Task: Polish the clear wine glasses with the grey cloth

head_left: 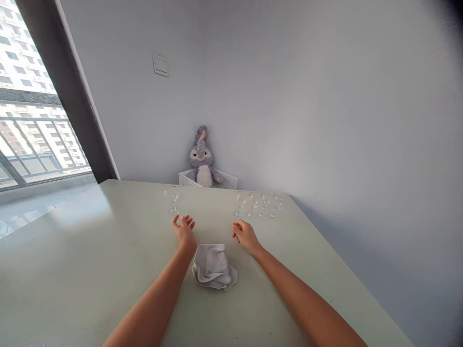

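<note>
A light grey cloth [216, 267] lies on the counter [108, 270] between the two forearms, folded into a rough square, its far part fairly flat and its near side bunched into thick, soft creases with a loose flap spreading to the right. Beyond it stand five clear stemmed glasses, all upright on round feet, their bowls so transparent that the pale surface shows through them. A single glass [173, 198] stands to the left, just past the fingertips of the left hand [184, 230], which is released, palm turned up and inward, fingers loosely spread, with a gap before the foot. The other four glasses [253, 200] form a close row to the right, beyond the right hand [246, 234]; its fingers are curled in, nothing shows in its grip, and I cannot tell how tightly it is closed. The far edge of the counter runs behind the glasses, with a white perforated basket [227, 180] and a grey plush toy [203, 161] past it; the row's right end stands near the far right corner. The right edge slants toward the viewer alongside the wall [343, 120]. The widest room for moving stretches left of the left forearm, and a broad gap separates the lone glass from the row.
</note>
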### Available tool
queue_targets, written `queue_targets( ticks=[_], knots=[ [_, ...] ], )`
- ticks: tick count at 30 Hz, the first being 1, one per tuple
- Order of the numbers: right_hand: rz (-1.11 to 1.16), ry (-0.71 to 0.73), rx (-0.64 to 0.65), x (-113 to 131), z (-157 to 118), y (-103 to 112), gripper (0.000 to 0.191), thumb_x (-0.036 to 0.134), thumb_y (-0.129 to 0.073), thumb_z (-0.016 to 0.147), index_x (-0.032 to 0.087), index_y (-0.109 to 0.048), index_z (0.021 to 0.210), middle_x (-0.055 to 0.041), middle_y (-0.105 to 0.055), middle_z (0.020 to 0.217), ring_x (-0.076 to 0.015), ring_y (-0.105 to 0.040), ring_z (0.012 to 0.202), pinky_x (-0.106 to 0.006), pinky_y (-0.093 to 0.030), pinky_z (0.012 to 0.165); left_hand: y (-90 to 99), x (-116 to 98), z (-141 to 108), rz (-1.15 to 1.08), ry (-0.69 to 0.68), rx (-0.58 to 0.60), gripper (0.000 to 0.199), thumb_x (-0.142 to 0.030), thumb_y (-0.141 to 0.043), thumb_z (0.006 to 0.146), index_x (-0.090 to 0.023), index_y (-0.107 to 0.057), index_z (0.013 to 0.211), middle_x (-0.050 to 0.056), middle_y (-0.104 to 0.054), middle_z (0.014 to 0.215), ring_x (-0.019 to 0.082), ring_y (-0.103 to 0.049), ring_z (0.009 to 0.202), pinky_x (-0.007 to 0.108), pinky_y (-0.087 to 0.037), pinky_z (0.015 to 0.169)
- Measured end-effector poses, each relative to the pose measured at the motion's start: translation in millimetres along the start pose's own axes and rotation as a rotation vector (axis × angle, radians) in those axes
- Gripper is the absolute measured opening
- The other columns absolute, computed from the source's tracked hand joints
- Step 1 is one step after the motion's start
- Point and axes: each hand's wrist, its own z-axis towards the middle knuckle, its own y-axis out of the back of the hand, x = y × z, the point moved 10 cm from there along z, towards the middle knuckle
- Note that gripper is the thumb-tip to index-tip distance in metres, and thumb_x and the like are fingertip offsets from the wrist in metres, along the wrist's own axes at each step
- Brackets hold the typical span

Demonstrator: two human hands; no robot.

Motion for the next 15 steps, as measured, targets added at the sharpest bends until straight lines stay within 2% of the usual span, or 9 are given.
queue_targets(
  ticks=[2, 4, 6, 9, 11, 13, 15],
  knots=[
    [-0.046, 0.144, 0.064, 27.7, -26.3, -10.4, 0.03, 0.041, -0.04, 0.081, 0.018, -0.057, 0.089, 0.0011, -0.058, 0.062, -0.0107, -0.049, 0.051, -0.023, -0.039, 0.053, 1.8, -5.6, 15.9, -0.05, 0.086, -0.029, 0.038, -0.035, -0.041, 0.083, -0.032, -0.026, 0.118, 0.001, -0.054, 0.093, 0.009, -0.058, 0.076, 0.023, -0.047, 0.071],
    [-0.133, 0.33, 0.056, 57.1, -55.2, -15.4, 0.03, 0.042, -0.043, 0.081, 0.02, -0.056, 0.096, -0.0011, -0.059, 0.074, -0.0117, -0.05, 0.06, -0.024, -0.04, 0.059, -3.7, -9.3, 29.7, -0.099, 0.168, -0.006, 0.045, -0.042, -0.035, 0.084, -0.032, -0.016, 0.124, 0.004, -0.056, 0.094, 0.012, -0.06, 0.078, 0.026, -0.049, 0.067],
    [-0.242, 0.558, 0.072, 83.1, -86.0, -25.5, 0.028, 0.041, -0.044, 0.082, 0.021, -0.057, 0.098, -0.0034, -0.058, 0.081, -0.014, -0.051, 0.068, -0.027, -0.04, 0.065, -13.0, -12.0, 40.4, -0.152, 0.237, 0.037, 0.049, -0.049, -0.025, 0.085, -0.029, -0.013, 0.127, 0.008, -0.056, 0.096, 0.016, -0.061, 0.08, 0.029, -0.051, 0.065],
    [-0.402, 0.836, 0.142, 98.2, -122.6, -48.2, 0.028, 0.041, -0.043, 0.084, 0.021, -0.058, 0.096, -0.0055, -0.057, 0.079, -0.018, -0.049, 0.074, -0.031, -0.039, 0.069, -27.3, -18.1, 52.4, -0.222, 0.298, 0.1, 0.052, -0.055, -0.016, 0.084, -0.027, -0.014, 0.129, 0.012, -0.054, 0.101, 0.018, -0.062, 0.084, 0.032, -0.052, 0.063],
    [-0.468, 0.896, 0.167, 93.6, -130.9, -59.5, 0.036, 0.048, -0.044, 0.081, 0.02, -0.057, 0.1, -0.0069, -0.058, 0.08, -0.0198, -0.049, 0.075, -0.033, -0.04, 0.068, -35.3, -22.7, 59.0, -0.292, 0.327, 0.131, 0.051, -0.056, -0.016, 0.083, -0.033, -0.011, 0.128, 0.013, -0.052, 0.107, 0.019, -0.061, 0.086, 0.035, -0.052, 0.063],
    [-0.501, 0.876, 0.171, 85.2, -128.8, -66.7, 0.049, 0.056, -0.046, 0.077, 0.018, -0.054, 0.107, -0.0085, -0.058, 0.083, -0.0212, -0.05, 0.075, -0.034, -0.041, 0.066, -42.4, -28.1, 65.3, -0.364, 0.34, 0.166, 0.049, -0.057, -0.018, 0.083, -0.036, -0.01, 0.126, 0.013, -0.049, 0.111, 0.02, -0.061, 0.089, 0.037, -0.053, 0.064],
    [-0.526, 0.823, 0.171, 77.3, -123.2, -71.9, 0.06, 0.062, -0.049, 0.071, 0.017, -0.052, 0.112, -0.0097, -0.059, 0.087, -0.0221, -0.052, 0.076, -0.035, -0.042, 0.066, -48.4, -34.0, 70.9, -0.405, 0.332, 0.21, 0.046, -0.057, -0.019, 0.083, -0.034, -0.017, 0.123, 0.013, -0.049, 0.112, 0.02, -0.06, 0.092, 0.038, -0.053, 0.065]
  ],
)
